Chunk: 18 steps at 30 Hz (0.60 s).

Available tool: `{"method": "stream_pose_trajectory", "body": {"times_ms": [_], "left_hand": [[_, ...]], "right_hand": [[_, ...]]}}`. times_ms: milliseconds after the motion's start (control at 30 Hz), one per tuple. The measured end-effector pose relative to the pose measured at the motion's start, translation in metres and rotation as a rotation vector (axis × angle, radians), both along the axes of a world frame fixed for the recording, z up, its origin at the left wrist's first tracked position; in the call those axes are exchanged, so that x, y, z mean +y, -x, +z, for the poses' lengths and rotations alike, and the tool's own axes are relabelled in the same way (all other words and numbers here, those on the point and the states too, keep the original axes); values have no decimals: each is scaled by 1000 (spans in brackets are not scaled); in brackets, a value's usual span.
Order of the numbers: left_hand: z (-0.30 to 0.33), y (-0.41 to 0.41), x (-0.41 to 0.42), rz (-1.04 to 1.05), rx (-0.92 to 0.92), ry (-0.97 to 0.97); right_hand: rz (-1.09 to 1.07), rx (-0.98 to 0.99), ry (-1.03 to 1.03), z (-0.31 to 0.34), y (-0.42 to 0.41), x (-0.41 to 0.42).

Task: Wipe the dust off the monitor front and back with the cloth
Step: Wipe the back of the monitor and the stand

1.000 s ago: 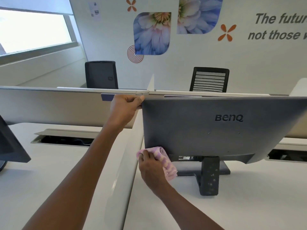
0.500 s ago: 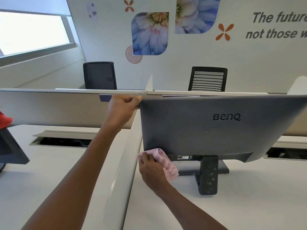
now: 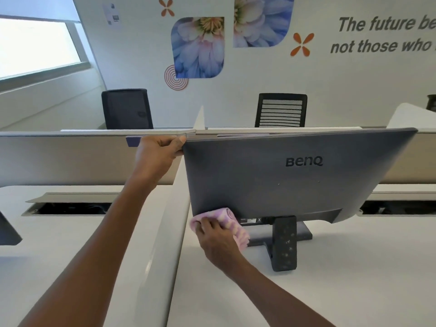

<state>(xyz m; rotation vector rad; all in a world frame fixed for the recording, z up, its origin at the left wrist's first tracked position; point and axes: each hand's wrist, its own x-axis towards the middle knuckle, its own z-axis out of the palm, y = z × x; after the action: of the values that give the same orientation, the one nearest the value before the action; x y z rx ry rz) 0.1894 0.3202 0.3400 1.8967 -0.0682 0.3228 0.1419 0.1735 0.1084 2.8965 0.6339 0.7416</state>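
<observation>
A grey BenQ monitor stands on the white desk with its back toward me; its screen side is hidden. My left hand grips the monitor's top left corner. My right hand holds a bunched pink and white checked cloth against the bottom left edge of the monitor's back, just left of the dark stand.
The white desk stretches right and toward me. A low divider runs behind the monitor. Cable slots open at the desk's rear. Another monitor's corner juts in at left. Two black chairs stand beyond.
The cloth and my right hand stay at the monitor's lower left edge with barely any shift. My left hand keeps its hold on the top corner.
</observation>
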Motion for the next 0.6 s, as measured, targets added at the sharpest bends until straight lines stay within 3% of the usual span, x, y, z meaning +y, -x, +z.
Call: {"method": "stream_pose_trajectory", "body": {"times_ms": [167,300,400,500,600], "left_hand": [[1,2,3,-15,10,12],[1,1,3,-21,6,16],[1,1,2,-20,2,20],[2,1,1,-17,10,32],[1,0,2,-13,17,24]], "right_hand": [[24,103,67,-33,5,-16],[-190,281,-61,-51,9,-43],[-358,371,-300,-42,12,-70],[-368,369,-530,-37,26,-74],[-451,334,-1062,-33,34,-58]]}}
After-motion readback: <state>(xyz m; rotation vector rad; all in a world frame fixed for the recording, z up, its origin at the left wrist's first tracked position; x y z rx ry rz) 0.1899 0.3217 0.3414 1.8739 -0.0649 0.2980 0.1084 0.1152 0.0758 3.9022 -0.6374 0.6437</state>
